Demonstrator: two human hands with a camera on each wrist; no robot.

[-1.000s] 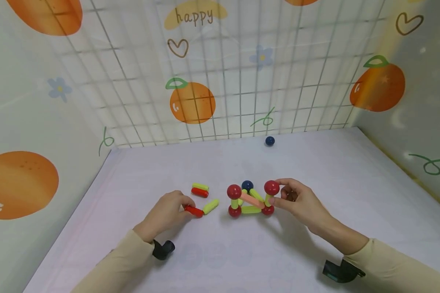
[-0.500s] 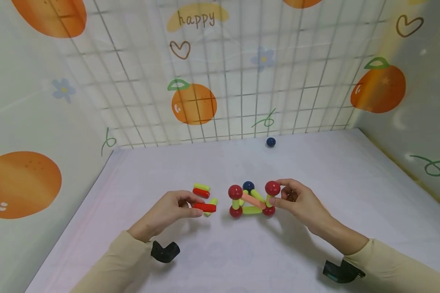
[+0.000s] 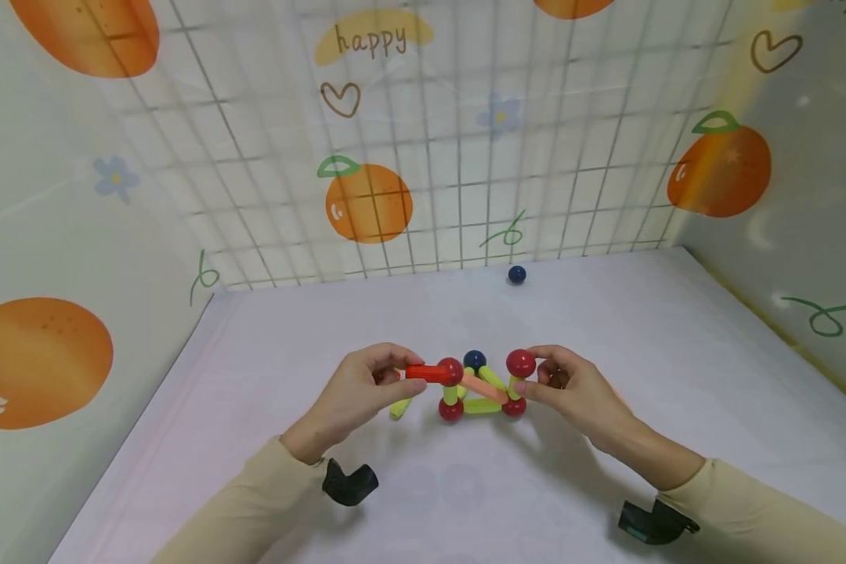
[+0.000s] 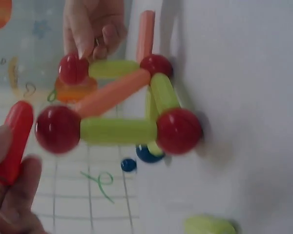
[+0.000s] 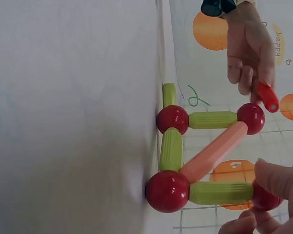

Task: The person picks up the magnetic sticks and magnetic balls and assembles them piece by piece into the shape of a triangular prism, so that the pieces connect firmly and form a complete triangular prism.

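My left hand (image 3: 366, 384) pinches a red magnetic rod (image 3: 426, 374) between thumb and fingers. The rod's end overlaps the upper left red ball (image 3: 454, 372) in the head view; a narrow gap shows between them in the left wrist view (image 4: 17, 141). That ball tops a yellow-green rod (image 5: 213, 120) of a small standing frame of red balls and rods. A salmon rod (image 3: 485, 388) slants across it, and a dark blue ball (image 3: 475, 359) is at its back. My right hand (image 3: 574, 392) grips the frame's upper right red ball (image 3: 521, 363) with thumb and fingertips.
A loose yellow-green rod (image 3: 399, 408) lies beneath my left hand, which hides other rods behind it. Another salmon rod (image 4: 146, 31) lies beyond the frame, by my right hand. A second dark blue ball (image 3: 517, 274) rests near the table's back edge.
My left hand has picked the red rod up off the table and carried it right and up to the upper left red ball. My right hand keeps its hold.
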